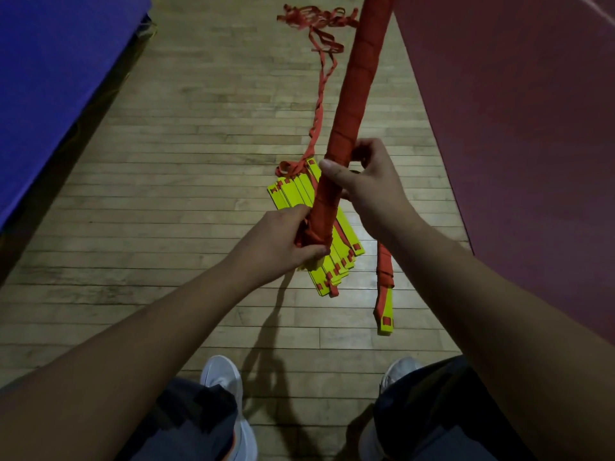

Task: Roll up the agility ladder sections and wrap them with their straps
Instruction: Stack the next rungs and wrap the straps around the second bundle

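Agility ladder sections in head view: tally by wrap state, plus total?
Fully strap-wrapped bundle, gripped by left hand and right hand: 1
Partly wrapped bundle on the floor: 1
Unwrapped yellow rung stack on the floor: 1
Total: 3

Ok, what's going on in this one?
A person stands on a wooden floor holding a long bundle wrapped in red strap, tilted up and away. The left hand grips its near end; the right hand grips it a little higher. Below lie stacked yellow rungs, unwrapped, with loose strap trailing away. A small bundle, partly wrapped, lies to the right.
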### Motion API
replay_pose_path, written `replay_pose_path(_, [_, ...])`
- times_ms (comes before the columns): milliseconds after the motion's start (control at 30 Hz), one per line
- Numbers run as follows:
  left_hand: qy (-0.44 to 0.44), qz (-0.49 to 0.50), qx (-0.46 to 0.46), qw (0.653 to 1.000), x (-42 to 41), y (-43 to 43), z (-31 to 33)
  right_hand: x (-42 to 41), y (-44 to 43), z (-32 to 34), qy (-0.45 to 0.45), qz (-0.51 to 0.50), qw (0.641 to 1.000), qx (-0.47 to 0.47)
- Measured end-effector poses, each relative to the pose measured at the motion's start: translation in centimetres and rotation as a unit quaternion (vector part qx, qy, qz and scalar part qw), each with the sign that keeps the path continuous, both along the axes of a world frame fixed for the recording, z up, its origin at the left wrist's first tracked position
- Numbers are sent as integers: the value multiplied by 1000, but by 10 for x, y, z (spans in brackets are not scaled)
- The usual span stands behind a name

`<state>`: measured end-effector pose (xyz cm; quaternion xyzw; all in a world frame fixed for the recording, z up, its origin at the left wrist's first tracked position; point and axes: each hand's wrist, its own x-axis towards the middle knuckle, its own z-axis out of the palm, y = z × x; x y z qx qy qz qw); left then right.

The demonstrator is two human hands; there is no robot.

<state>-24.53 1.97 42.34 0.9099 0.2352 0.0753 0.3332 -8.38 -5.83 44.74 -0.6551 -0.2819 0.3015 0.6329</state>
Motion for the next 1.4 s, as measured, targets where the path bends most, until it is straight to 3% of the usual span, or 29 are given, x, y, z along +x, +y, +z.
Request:
replay_pose_path(67, [-19, -25, -22, 999, -1, 1, 0, 3, -1, 1, -8, -1, 1000, 6])
replay_pose_path(133, [-42, -20, -104, 993, -1, 6, 4, 11, -3, 7, 23, 4, 999, 34])
replay_pose_path(267, [-91, -57, -300, 948, -4, 11, 19, 20, -10, 21, 189, 36, 975, 109])
replay_pose_path(400, [-106, -92, -420, 896, -3, 3, 21, 13, -17, 26, 411, 139, 887, 159])
replay_pose_path(467, [-109, -105, -454, 878, -3, 2, 20, 14, -16, 23, 450, 169, 860, 170])
replay_pose_path(567, [-97, -116, -471, 869, -4, 5, 21, 15, -15, 22, 407, 218, 870, 174])
replay_pose_path(667, [-50, -124, -414, 900, -4, 13, 23, 21, -17, 21, 354, 236, 893, 148])
replay_pose_path(800, [40, -73, -204, 975, -4, 22, 9, 24, -14, 19, 260, 154, 946, 116])
replay_pose_path(900, [57, -12, -89, 994, -7, 22, 0, 28, -11, 11, 205, 113, 968, 88])
replay_pose_path(1033, [46, -29, -122, 991, -7, 5, 6, 24, -6, 9, 145, 43, 987, 63])
replay_pose_path(1267, [-6, -36, -30, 999, 2, -16, -8, 12, 1, 7, 76, -32, 996, 20])
replay_pose_path(1333, [-29, -21, -77, 996, 2, -15, -7, 13, 1, 8, 78, -28, 996, 28])
replay_pose_path(1400, [-44, -5, -194, 980, -2, -7, -4, 19, -2, 9, 106, -12, 993, 53])
